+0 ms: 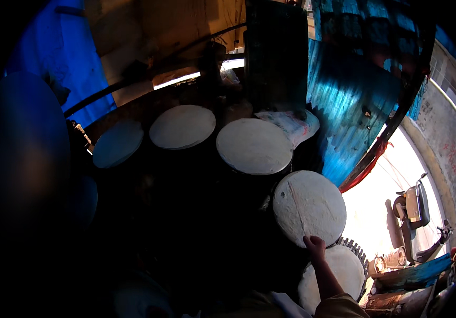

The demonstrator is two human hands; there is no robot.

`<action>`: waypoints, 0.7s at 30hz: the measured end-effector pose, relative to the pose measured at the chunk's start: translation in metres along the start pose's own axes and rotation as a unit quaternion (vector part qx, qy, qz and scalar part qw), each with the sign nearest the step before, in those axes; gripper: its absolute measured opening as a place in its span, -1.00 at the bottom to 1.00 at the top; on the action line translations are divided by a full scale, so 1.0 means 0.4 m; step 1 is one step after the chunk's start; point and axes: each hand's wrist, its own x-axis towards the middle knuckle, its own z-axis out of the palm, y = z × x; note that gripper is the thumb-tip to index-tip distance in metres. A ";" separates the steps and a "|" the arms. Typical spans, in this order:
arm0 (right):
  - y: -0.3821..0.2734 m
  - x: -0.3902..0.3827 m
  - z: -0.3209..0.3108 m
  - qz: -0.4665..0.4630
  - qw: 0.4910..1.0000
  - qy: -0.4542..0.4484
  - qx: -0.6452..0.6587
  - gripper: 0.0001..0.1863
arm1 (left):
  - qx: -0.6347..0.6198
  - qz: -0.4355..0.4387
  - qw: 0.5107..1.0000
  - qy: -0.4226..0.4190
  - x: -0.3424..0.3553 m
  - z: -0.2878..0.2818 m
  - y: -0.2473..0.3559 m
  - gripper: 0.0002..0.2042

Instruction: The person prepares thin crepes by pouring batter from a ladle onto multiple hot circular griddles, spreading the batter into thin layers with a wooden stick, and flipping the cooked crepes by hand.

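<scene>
Deep shadow is filling the middle, hiding whatever is carrying the discs, so their own edges are serving for place. A blue corrugated sheet [352,111] is leaning behind them at the right, and a dark upright panel [275,58] is standing to its left. Five pale round discs are lying in a curve: a bluish disc [117,144] at the far left, a grey disc [182,126] next, a middle disc [254,146], then the worked disc [309,208], and a near disc [347,270] just beyond its lower right edge. A motorcycle [416,209] is standing outside in bright light. A printed bag [303,126] is lying by the middle disc's upper right edge, and a toothed ring [362,254] is showing along the near disc's upper right edge. The right hand [315,245] is resting at the worked disc's lower edge, its forearm crossing above the near disc. Its fingers are clenching together where a thin pale line [295,197] is ending; whether they are grasping it, I cannot tell. The left hand's grip I cannot tell.
</scene>
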 end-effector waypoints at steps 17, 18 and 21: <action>0.007 -0.007 0.102 -0.105 0.909 -0.068 -0.398 -0.49 | 0.002 -0.003 1.000 0.014 -0.026 -0.003 -0.026 -0.78; -0.028 -0.026 0.107 -0.093 0.914 -0.100 -0.381 -0.48 | 0.000 0.001 1.000 0.008 -0.036 -0.003 -0.028 -0.78; -0.079 -0.087 0.091 -0.148 0.947 -0.162 -0.235 -0.50 | 0.004 -0.001 1.000 -0.005 -0.062 -0.015 -0.045 -0.79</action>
